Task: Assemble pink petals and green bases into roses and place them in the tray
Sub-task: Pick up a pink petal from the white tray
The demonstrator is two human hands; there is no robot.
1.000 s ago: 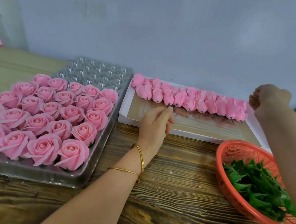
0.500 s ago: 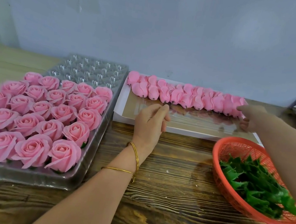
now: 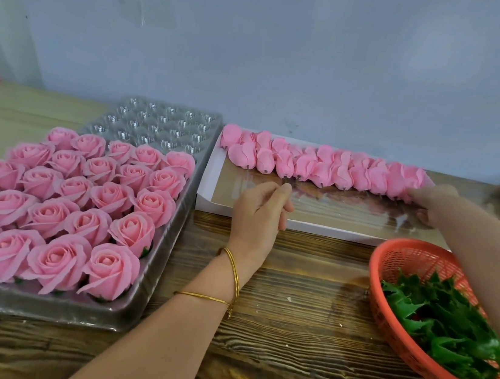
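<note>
Two hands are being worked at the box (image 3: 208, 184) of petals (image 3: 321, 170). The left hand (image 3: 260, 209) is being rested against the near rim of the white box, fingers loosely curled, nothing seen gripped. The right hand (image 3: 429, 203) is being held out to the right end of the petals, fingertips touching the last bud (image 3: 415, 179); whether that bud is being pinched cannot be told, the hand being blurred. The petals are being kept in a double row along the box's far side. Green bases (image 3: 447, 323) are being held in a red basket (image 3: 398, 259) beside the right forearm. Finished roses (image 3: 81, 208) are being stored in the clear tray (image 3: 143, 312) at the left of the worktop (image 3: 308, 292), its far cups not yet filled. The petals are being judged light, soft and easily creased, so hold is probably best taken low, near the stub, with a gentle pinch; the bases look thin and flexible.
</note>
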